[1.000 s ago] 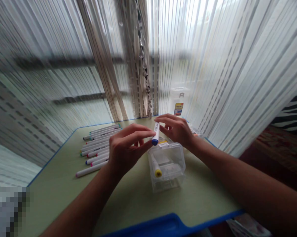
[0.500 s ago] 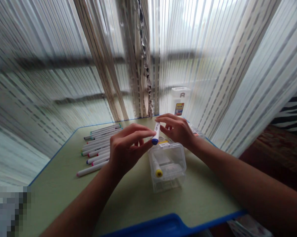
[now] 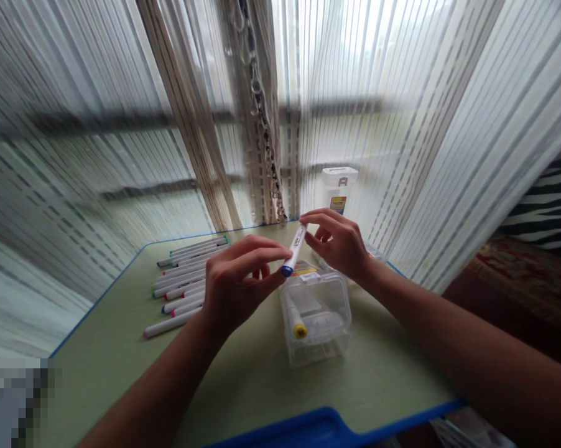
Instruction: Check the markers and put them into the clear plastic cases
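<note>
Both my hands hold one white marker with a blue cap (image 3: 293,251) above a clear plastic box (image 3: 316,314). My left hand (image 3: 238,283) pinches the blue-capped lower end between thumb and fingers. My right hand (image 3: 339,242) grips the upper end with curled fingers. The marker is tilted, its blue cap pointing down and left. Inside the box lies a white marker with a yellow cap (image 3: 296,320). The box stands on a light green table (image 3: 243,379).
A row of several white markers with coloured caps (image 3: 182,280) lies on the table to the left. A white container with a coloured label (image 3: 339,190) stands behind, by the striped curtain (image 3: 402,124). A blue edge (image 3: 308,429) borders the table's front.
The marker has tilted from near upright to slanting, its top moved right and up with my right hand. The view has shifted slightly.
</note>
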A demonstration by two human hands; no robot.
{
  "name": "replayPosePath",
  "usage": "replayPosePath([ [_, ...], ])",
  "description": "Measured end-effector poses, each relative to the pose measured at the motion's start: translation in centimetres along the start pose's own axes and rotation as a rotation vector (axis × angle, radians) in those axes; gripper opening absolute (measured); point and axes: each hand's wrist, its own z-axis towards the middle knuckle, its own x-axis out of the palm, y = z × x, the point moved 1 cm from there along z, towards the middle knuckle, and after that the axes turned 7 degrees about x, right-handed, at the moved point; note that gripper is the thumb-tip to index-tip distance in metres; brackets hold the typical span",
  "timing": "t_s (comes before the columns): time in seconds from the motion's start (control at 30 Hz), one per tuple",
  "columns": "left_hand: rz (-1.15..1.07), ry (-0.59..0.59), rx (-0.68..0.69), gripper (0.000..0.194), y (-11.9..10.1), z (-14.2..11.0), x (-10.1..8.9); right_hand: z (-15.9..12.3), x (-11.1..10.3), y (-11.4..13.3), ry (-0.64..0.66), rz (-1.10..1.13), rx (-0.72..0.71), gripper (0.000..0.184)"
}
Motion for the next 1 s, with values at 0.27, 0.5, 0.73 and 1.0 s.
replayPosePath([
  [0.27, 0.045, -0.019, -0.074, 0.012, 0.1, 0.2, 0.1, 0.1, -0.1, 0.0, -0.013, 0.012, 0.031, 0.012],
  [0.5, 0.022, -0.144, -0.398, 0.017, 2.3, -0.5, -0.3, 0.3, -0.1, -0.5, 0.012, 0.051, 0.037, 0.011],
  [0.73, 0.216, -0.025, -0.367, 0.016, 3.9, -1.0, -1.3, 0.4, -0.2, -0.8, 0.065, 0.106, 0.087, 0.013],
  [1.0, 0.42, 0.272, -0.117, 0.011, 5.2, -1.8, -1.4, 1.0, -0.2, 1.7, 0.188, 0.588, 0.336, 0.025],
])
